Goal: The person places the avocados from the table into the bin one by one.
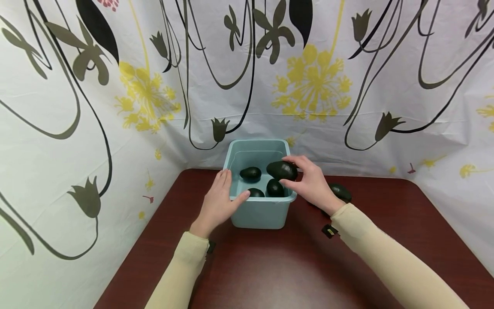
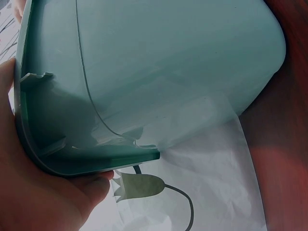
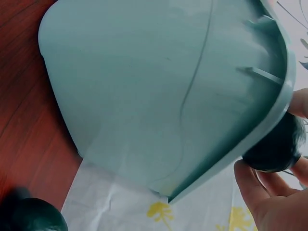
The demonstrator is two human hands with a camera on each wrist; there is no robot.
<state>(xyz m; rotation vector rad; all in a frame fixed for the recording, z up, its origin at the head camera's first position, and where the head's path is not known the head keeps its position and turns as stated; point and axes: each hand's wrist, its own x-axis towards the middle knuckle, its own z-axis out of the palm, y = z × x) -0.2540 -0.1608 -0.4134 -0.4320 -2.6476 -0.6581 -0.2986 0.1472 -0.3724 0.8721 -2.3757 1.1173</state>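
The left hand (image 1: 216, 204), fingers nearly straight, rests on the near-left rim of the bin (image 1: 260, 213). Inside, three avocados (image 1: 251, 174) lie short of its far wall. The right hand (image 1: 310, 180) pinches a raised avocado (image 1: 278, 171) by the right rim; a loose avocado (image 1: 340, 192) lies well inside the table (image 1: 301, 266)'s right edge.

Cannot see the underside of the front avocado (image 1: 256, 193) behind the near rim of the bin (image 1: 260, 214), or all of the outer avocado (image 1: 341, 192) behind the right grip (image 1: 308, 182). Cannot see into the bin from either wrist view, where cut off at the top edge.
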